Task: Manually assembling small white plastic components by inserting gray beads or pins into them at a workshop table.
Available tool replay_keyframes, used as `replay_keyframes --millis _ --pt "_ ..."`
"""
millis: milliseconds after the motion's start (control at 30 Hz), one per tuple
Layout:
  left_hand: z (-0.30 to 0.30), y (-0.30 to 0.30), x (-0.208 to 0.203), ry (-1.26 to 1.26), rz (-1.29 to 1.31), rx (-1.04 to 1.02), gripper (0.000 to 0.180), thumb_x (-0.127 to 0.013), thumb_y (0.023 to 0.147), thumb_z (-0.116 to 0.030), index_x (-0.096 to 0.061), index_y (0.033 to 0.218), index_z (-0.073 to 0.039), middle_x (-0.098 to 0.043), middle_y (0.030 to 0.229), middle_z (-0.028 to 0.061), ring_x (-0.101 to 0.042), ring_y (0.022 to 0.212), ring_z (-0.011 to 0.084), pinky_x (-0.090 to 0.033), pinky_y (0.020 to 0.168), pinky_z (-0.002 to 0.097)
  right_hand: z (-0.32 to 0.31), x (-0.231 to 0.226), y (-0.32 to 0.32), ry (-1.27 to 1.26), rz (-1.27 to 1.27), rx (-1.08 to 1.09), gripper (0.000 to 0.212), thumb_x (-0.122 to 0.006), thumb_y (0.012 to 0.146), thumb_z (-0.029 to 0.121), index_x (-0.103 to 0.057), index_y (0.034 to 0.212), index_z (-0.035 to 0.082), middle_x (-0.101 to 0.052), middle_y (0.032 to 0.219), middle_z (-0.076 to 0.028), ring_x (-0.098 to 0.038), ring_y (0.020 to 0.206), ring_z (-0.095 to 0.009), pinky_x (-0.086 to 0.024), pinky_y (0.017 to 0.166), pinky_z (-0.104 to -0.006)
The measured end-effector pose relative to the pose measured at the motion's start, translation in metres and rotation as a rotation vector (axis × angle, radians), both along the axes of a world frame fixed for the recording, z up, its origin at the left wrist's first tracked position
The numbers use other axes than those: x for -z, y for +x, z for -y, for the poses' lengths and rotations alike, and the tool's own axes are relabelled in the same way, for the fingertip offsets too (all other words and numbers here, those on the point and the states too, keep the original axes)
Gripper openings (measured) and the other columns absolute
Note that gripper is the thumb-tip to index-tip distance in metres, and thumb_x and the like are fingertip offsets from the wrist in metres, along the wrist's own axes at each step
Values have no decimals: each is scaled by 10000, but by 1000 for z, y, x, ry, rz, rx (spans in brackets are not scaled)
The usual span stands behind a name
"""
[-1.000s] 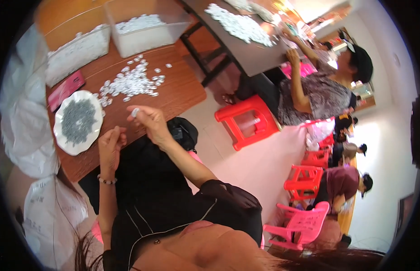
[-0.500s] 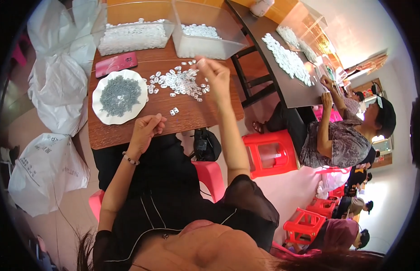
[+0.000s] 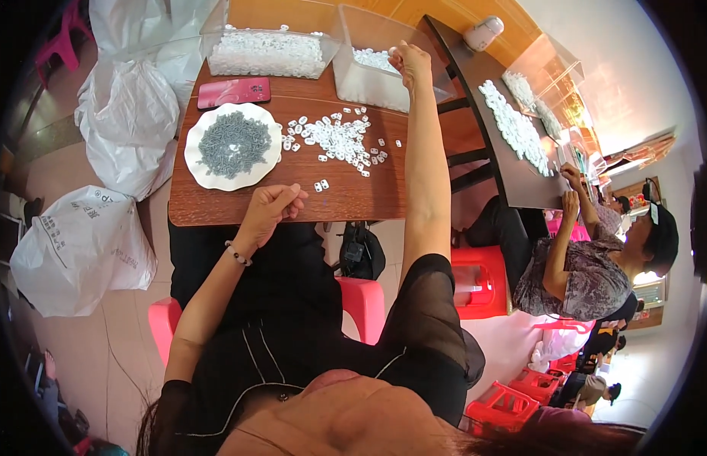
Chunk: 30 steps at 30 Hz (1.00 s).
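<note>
My right hand (image 3: 411, 62) is stretched out to the far right, fingers curled in, over the right wall of a clear plastic bin (image 3: 372, 91) with small white pieces in it. Whatever it may hold is hidden. At the near table edge, my left hand (image 3: 271, 211) has its thumb pressed toward bent fingers; I cannot make out anything between them. Two white oval pieces (image 3: 321, 185) lie just beyond it. Farther up is a loose pile of small white two-holed pieces (image 3: 338, 140). To the left, a scalloped white plate (image 3: 195, 163) bears many small grey pin-like parts (image 3: 233, 144).
A second clear bin (image 3: 270, 57) full of white pieces and a pink phone (image 3: 233, 93) sit at the back. White sacks (image 3: 87, 243) stand left. On the right, a co-worker (image 3: 589, 266) sits at a dark table (image 3: 513, 171) beside red stools (image 3: 479, 281).
My right hand has moved from above the white pile, away and to the right, over the bin. The left hand keeps much the same pose. The whole view has shifted somewhat.
</note>
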<state>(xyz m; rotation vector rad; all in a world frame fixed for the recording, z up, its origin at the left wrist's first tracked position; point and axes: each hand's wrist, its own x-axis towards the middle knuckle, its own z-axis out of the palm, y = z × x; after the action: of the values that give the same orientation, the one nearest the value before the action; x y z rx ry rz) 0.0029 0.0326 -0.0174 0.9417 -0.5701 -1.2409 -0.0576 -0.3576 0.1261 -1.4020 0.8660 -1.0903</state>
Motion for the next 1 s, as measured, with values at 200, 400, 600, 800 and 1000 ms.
replay_keyframes --millis 200,400,600,800,1000 --pt "-3 2 2 9 -5 -9 298 -587 955 -260 -696 912 14 -636 722 8 -528 613 36 -422 562 166 -24 17 -12 -50 126 16 210 -599 899 157 -677 898 -39 -654 765 -83 -587 642 -137 -510 630 -264" --pt "-2 1 2 32 1 -8 286 -589 955 -252 -698 919 10 -633 723 6 -527 624 37 -428 580 171 -82 38 -66 -276 -221 -152 244 -591 927 219 -699 965 4 -706 891 -35 -564 742 -65 -446 643 -217" --pt "-1 2 0 27 -19 18 275 -585 958 -237 -697 924 12 -633 730 5 -529 637 38 -432 593 178 -149 81 -124 -402 -642 -223 161 -626 887 131 -676 844 -15 -645 699 -7 -561 673 -56 -451 639 -228" --pt "-1 3 -1 68 -25 26 264 -583 959 -229 -700 927 6 -632 730 2 -533 642 39 -441 604 180 -182 103 -146 -585 -821 -158 145 -678 818 151 -708 906 39 -690 870 -143 -617 832 -293 -477 777 -362" --pt "-3 2 -8 97 15 8 272 -577 959 -235 -687 899 6 -617 707 6 -530 629 58 -406 566 180 -186 113 -141 -577 -896 -136 151 -695 794 144 -719 922 68 -650 806 -117 -562 856 -300 -458 792 -385"
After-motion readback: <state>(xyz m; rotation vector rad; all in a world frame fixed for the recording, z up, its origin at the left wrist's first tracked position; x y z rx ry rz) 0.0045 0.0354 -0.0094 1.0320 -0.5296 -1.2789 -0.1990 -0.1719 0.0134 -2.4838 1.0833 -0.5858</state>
